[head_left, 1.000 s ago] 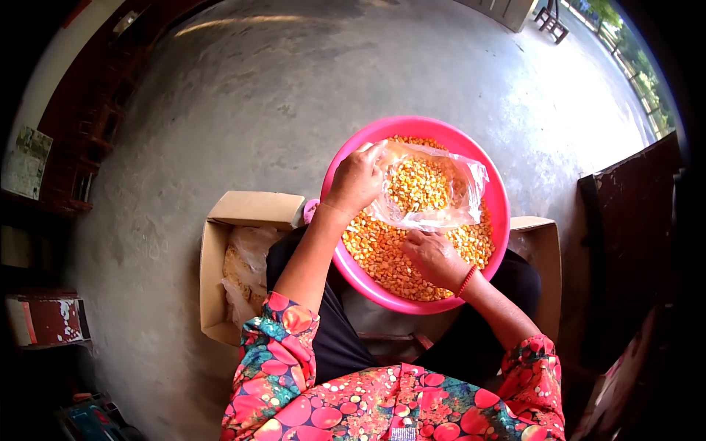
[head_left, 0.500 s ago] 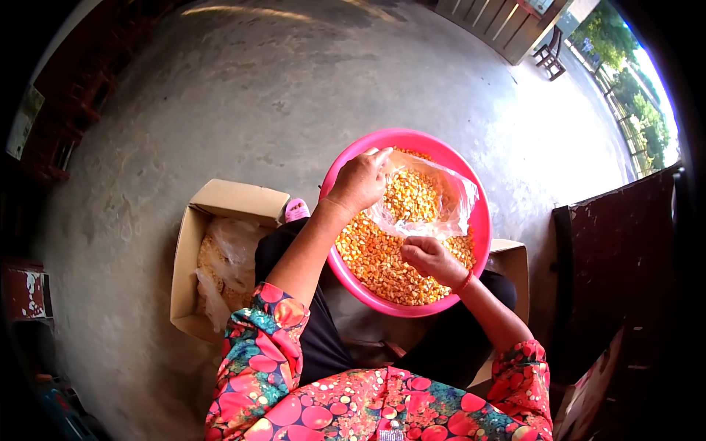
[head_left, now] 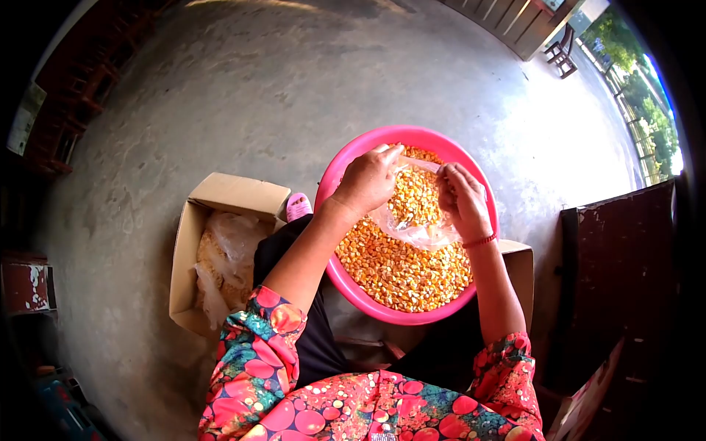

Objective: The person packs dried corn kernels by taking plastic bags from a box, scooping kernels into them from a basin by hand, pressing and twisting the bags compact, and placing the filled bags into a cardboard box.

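Note:
A pink basin (head_left: 353,291) full of yellow-orange corn kernels (head_left: 404,275) rests over my lap. Within it lies a clear plastic bag (head_left: 423,235) with kernels inside, its mouth spread toward me. My left hand (head_left: 371,178) is closed in a pinch on the bag's left upper edge. On the opposite side my right hand (head_left: 465,200), with a red band at the wrist, has its fingers closed on the bag's right edge. The fingertips of both hands are partly hidden by the hands themselves.
An open cardboard box (head_left: 193,257) with kernels and plastic film stands on the concrete floor (head_left: 220,110) to the left. Another cardboard box (head_left: 518,268) shows right of the basin. Dark red furniture (head_left: 618,272) stands further right, and a small chair (head_left: 562,53) is by the doorway.
My right hand has moved up and away from me, from the loose kernels at the basin's near side to the bag's right edge. My left hand keeps its pinch.

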Action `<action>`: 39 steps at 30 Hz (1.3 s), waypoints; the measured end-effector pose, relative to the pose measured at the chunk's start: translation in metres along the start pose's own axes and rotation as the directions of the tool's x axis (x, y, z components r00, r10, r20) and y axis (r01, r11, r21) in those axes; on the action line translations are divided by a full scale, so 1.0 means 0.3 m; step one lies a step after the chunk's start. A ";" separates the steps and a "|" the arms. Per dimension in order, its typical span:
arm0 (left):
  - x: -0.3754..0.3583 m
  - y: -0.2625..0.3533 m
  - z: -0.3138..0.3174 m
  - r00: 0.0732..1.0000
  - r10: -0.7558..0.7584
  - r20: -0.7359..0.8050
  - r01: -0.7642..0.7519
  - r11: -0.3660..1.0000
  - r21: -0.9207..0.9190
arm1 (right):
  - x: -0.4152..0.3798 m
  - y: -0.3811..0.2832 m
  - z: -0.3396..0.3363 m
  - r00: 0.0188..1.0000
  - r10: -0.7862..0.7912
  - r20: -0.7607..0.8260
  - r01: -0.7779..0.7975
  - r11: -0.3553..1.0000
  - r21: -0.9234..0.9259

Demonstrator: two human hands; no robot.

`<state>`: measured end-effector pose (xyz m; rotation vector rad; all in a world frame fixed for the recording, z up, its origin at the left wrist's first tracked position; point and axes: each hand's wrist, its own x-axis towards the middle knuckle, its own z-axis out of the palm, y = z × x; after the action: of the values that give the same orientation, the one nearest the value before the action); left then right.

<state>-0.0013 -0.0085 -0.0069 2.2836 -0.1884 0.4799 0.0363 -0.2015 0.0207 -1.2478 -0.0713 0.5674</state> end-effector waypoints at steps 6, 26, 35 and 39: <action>0.009 0.022 -0.017 0.999 -0.040 0.027 0.041 0.998 -0.041 | 0.047 -0.001 -0.057 0.965 -0.246 -0.094 0.222 0.951 -0.215; 0.009 0.012 -0.012 0.997 -0.066 0.051 0.063 0.997 0.053 | -0.174 0.066 0.053 0.698 0.228 0.679 0.552 0.432 -0.713; 0.005 -0.024 0.014 0.999 0.026 -0.019 -0.025 0.998 0.060 | -0.220 0.245 0.011 0.796 0.168 0.581 0.586 0.025 -0.810; 0.012 -0.028 0.017 1.000 -0.010 0.027 0.006 0.990 0.140 | -0.267 0.259 0.061 0.778 0.215 0.590 0.591 0.067 -0.804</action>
<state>0.0059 -0.0065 -0.0143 2.4277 -0.1643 0.4703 -0.0677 -0.2056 -0.0238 -2.3373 -1.4638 0.6200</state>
